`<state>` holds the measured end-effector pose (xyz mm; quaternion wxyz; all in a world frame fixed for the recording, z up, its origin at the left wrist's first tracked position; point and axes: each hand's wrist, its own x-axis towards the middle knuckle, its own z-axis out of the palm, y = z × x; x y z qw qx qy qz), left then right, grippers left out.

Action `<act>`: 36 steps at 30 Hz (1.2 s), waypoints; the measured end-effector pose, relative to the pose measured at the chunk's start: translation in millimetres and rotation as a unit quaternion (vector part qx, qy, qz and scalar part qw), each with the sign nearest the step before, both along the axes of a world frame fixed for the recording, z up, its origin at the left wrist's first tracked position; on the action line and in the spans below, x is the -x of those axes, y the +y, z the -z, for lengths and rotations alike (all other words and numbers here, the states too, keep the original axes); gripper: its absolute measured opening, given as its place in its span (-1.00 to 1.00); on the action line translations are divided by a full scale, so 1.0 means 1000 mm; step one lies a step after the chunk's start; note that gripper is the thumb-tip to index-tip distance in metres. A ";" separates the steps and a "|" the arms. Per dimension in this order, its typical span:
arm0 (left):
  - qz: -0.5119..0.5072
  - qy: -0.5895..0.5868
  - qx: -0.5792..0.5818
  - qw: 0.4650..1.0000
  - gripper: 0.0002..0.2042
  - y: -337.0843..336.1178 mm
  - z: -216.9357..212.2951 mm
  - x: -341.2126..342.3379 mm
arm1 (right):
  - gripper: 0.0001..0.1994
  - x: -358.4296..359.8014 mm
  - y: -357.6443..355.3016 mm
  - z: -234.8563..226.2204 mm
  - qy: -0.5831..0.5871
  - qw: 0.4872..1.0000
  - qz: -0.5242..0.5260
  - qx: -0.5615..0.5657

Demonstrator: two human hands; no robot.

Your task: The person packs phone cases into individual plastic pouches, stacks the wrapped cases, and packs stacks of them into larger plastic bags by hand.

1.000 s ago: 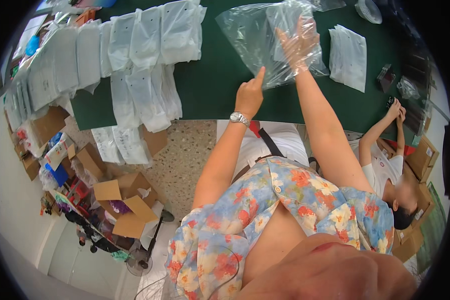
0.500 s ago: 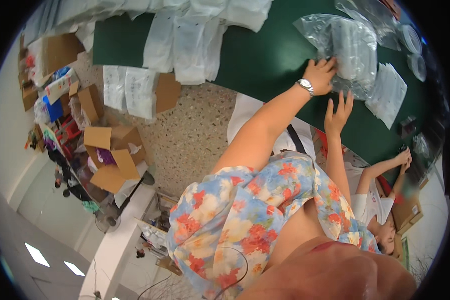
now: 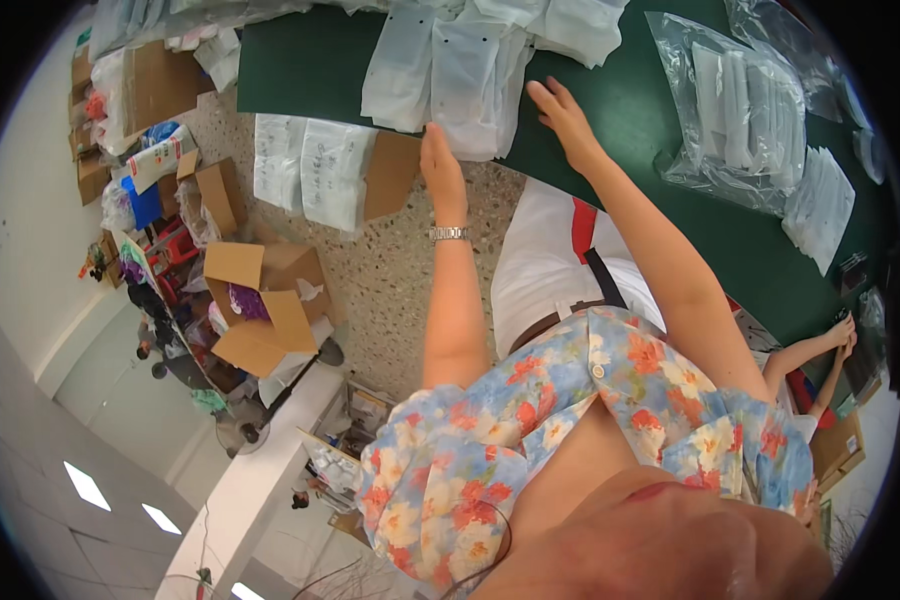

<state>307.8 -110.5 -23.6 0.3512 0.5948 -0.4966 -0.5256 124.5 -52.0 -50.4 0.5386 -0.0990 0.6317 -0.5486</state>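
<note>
A stack of whitish translucent plastic bags [image 3: 477,85] lies at the near edge of the green table, its lower end hanging over that edge. My left hand [image 3: 441,180], with a metal watch on the wrist, is at the stack's lower left edge, fingers stretched upward. At the stack's right side is my right hand [image 3: 570,125], its fingers apart and holding nothing; a small gap of green shows between it and the bags. Another pile of such bags [image 3: 398,75] adjoins on the left. Farther right lies a large clear bag [image 3: 670,60] with several flat packs inside.
A loose pile of bags [image 3: 820,205] lies beside the clear bag on the green table [image 3: 610,100]. Below the table edge are white packs [image 3: 335,175] by a cardboard box side [image 3: 392,175]. An open carton [image 3: 260,300] stands left. A co-worker's hands [image 3: 840,335] are far right.
Both my hands have left the filled clear bag and moved left to the stack of whitish bags. The view has shifted, so the scene sits farther right.
</note>
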 end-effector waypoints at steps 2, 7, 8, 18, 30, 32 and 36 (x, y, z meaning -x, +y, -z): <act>0.016 0.115 -0.124 0.985 -0.52 -0.013 0.008 -0.002 | 0.06 -0.017 -0.033 0.010 0.010 0.999 0.005 -0.034; 0.106 0.189 -0.220 0.951 -0.37 -0.025 0.017 0.005 | 0.07 -0.021 -0.061 0.011 0.083 0.996 -0.028 -0.024; 0.111 0.195 -0.223 0.949 -0.37 -0.021 0.023 0.003 | 0.05 -0.018 -0.060 0.016 0.114 0.991 -0.060 -0.034; 0.231 0.244 -0.313 0.889 -0.36 0.000 0.040 0.025 | 0.02 -0.010 0.015 0.006 -0.059 0.991 -0.067 -0.102; 0.276 0.143 -0.340 0.887 -0.17 0.070 0.029 0.014 | 0.22 0.001 0.091 -0.018 -0.007 0.974 -0.199 -0.113; 0.242 0.200 -0.385 0.868 -0.12 0.083 0.028 0.027 | 0.24 -0.001 0.106 0.007 -0.011 0.987 -0.139 -0.074; 0.234 0.193 -0.376 0.875 -0.11 0.100 0.001 0.056 | 0.37 0.016 0.124 -0.016 -0.025 0.990 -0.086 -0.105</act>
